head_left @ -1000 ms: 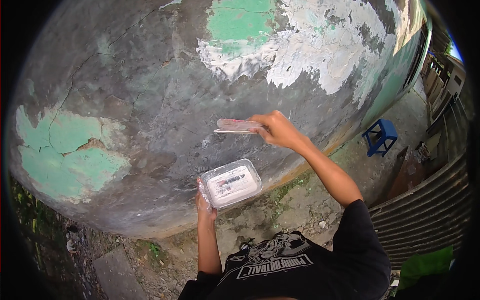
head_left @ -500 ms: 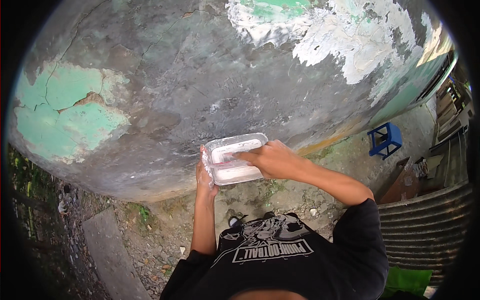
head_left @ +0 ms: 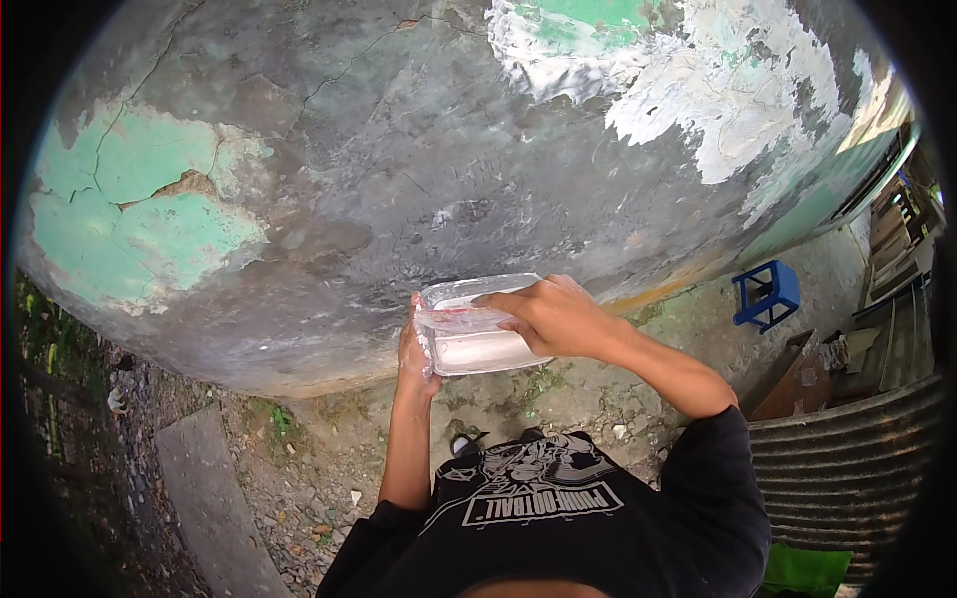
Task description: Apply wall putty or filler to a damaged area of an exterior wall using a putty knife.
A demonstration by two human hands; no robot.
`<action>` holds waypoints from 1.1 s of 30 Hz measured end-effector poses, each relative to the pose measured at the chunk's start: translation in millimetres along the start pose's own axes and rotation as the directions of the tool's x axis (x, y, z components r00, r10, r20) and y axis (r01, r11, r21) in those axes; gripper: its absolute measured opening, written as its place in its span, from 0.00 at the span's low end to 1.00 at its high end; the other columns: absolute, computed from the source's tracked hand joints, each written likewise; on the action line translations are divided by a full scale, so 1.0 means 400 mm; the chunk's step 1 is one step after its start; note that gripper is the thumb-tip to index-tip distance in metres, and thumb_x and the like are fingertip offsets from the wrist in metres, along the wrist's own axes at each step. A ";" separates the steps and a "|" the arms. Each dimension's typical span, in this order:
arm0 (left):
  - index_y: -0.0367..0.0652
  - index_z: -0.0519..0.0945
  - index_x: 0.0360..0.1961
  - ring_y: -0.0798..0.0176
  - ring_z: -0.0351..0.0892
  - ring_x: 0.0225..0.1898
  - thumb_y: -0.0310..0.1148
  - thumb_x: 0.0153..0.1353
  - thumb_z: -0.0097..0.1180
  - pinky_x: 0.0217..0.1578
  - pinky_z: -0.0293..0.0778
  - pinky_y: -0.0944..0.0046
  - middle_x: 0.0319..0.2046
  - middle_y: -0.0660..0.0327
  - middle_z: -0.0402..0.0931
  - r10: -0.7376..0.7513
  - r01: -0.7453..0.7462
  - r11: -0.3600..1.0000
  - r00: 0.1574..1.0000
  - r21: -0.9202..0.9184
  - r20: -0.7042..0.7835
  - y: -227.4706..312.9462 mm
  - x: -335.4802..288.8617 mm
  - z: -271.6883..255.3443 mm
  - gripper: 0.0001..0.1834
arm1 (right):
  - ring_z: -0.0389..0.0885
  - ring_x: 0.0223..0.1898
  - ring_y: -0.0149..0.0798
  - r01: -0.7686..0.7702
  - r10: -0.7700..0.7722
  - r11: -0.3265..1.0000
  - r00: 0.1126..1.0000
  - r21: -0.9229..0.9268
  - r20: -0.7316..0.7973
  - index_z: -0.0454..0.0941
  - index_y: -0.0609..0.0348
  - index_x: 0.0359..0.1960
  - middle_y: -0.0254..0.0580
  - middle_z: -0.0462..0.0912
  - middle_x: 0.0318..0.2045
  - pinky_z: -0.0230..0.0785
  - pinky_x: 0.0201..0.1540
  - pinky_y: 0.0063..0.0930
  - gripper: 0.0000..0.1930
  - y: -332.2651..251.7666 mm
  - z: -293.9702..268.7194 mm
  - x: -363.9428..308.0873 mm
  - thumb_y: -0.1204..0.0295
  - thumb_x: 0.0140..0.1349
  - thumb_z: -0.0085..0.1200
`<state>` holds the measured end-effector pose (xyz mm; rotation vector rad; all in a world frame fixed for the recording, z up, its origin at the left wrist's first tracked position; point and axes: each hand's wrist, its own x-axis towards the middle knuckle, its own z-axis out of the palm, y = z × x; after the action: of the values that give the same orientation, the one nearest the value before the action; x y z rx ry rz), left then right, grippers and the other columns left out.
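My left hand [head_left: 412,349], smeared with white, grips a clear plastic tub [head_left: 486,281] by its left side. White paste [head_left: 483,351] lies inside the tub. My right hand [head_left: 566,317] is over the tub's right part, fingers closed on a flat scraper [head_left: 461,319] with reddish marks. The scraper lies across the tub from side to side; its far end is close to my left hand. My right fingers hide part of it. Just beyond the tub rises a grey, worn wall [head_left: 349,199].
White paste [head_left: 733,110] covers the wall's upper right. Peeling green paint [head_left: 189,249] and cracks show at left. A blue stool [head_left: 768,296] stands on the ground at right, near corrugated sheeting [head_left: 847,488]. A grey slab [head_left: 214,498] lies on stony ground at lower left.
The scraper has come up from down in the paste and now lies flatter across the tub. Both hands and the tub have shifted slightly right and nearer in the picture.
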<state>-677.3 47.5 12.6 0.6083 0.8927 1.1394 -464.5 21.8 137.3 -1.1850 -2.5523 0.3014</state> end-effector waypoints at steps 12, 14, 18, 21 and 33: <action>0.35 0.75 0.48 0.57 0.81 0.40 0.59 0.67 0.47 0.43 0.79 0.56 0.40 0.52 0.79 -0.031 0.033 0.998 0.999 -0.056 0.038 0.045 0.003 0.003 0.32 | 0.85 0.30 0.49 -0.010 0.008 0.999 0.999 -0.053 -0.037 0.79 0.52 0.53 0.51 0.86 0.34 0.77 0.31 0.40 0.25 -0.011 0.019 0.012 0.74 0.49 0.60; 0.33 0.74 0.49 0.55 0.82 0.41 0.60 0.67 0.47 0.43 0.80 0.56 0.42 0.50 0.80 -0.025 0.026 1.000 0.998 -0.016 0.058 0.060 0.017 0.007 0.34 | 0.85 0.30 0.49 -0.052 0.049 0.993 0.998 -0.106 -0.033 0.80 0.51 0.53 0.52 0.85 0.33 0.77 0.31 0.41 0.25 -0.017 0.026 0.010 0.74 0.49 0.60; 0.32 0.74 0.51 0.54 0.83 0.43 0.60 0.66 0.47 0.44 0.81 0.55 0.43 0.48 0.80 -0.073 0.072 0.997 0.995 0.008 0.066 0.076 0.047 -0.002 0.36 | 0.85 0.29 0.52 -0.005 0.003 0.999 0.997 -0.037 -0.075 0.81 0.53 0.50 0.51 0.85 0.32 0.76 0.33 0.42 0.21 -0.013 0.024 0.014 0.74 0.50 0.60; 0.32 0.73 0.53 0.54 0.82 0.44 0.60 0.66 0.47 0.45 0.80 0.55 0.45 0.49 0.80 -0.040 0.038 0.998 0.998 0.042 0.048 0.106 0.054 0.026 0.36 | 0.84 0.31 0.54 -0.078 0.088 0.991 0.992 0.108 -0.091 0.80 0.54 0.50 0.53 0.85 0.30 0.76 0.36 0.41 0.21 -0.008 -0.030 0.018 0.75 0.51 0.60; 0.37 0.73 0.55 0.56 0.81 0.48 0.56 0.69 0.45 0.49 0.80 0.53 0.50 0.53 0.78 -0.073 0.098 0.994 0.922 -0.045 0.381 0.248 0.126 0.130 0.31 | 0.83 0.44 0.29 0.031 0.517 0.329 0.831 0.944 -0.207 0.74 0.69 0.55 0.45 0.83 0.46 0.75 0.48 0.24 0.20 0.076 -0.213 0.004 0.83 0.59 0.56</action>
<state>-675.7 128.6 104.8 0.7019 0.5427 0.9251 -413.0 47.3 207.1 -0.9460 -1.2555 1.1847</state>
